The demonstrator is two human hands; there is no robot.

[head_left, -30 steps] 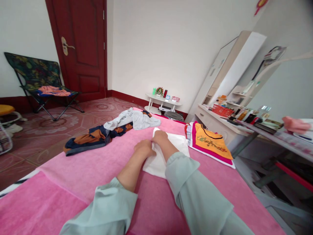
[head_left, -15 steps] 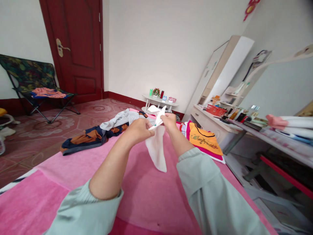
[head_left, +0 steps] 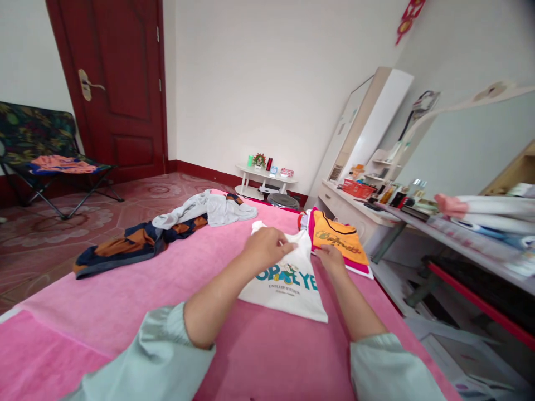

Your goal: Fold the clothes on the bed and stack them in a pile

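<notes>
A white shirt [head_left: 288,301] with teal lettering lies flat and folded on the pink bed cover [head_left: 175,312]. Over its upper part is my left hand [head_left: 270,248], fingers apart and curved, holding nothing. My right hand [head_left: 332,259] is just right of the shirt, beside the near edge of the folded stack, with its fingers apart. An orange shirt [head_left: 343,239] tops that stack, with magenta and white cloth under it. Farther left lie a crumpled grey garment [head_left: 221,209] and a navy and brown garment [head_left: 134,242].
A camouflage folding chair [head_left: 42,133] with an orange garment stands at the left, near the dark red door [head_left: 112,83]. Behind the bed is a small white shelf [head_left: 267,174]. A dressing table [head_left: 363,209] with a red basket [head_left: 358,188] runs along the right.
The white cloth, pinched up between both hands before, now lies flat with its print showing. Both hands have let go and moved apart, the right one toward the stack. The view has shifted slightly.
</notes>
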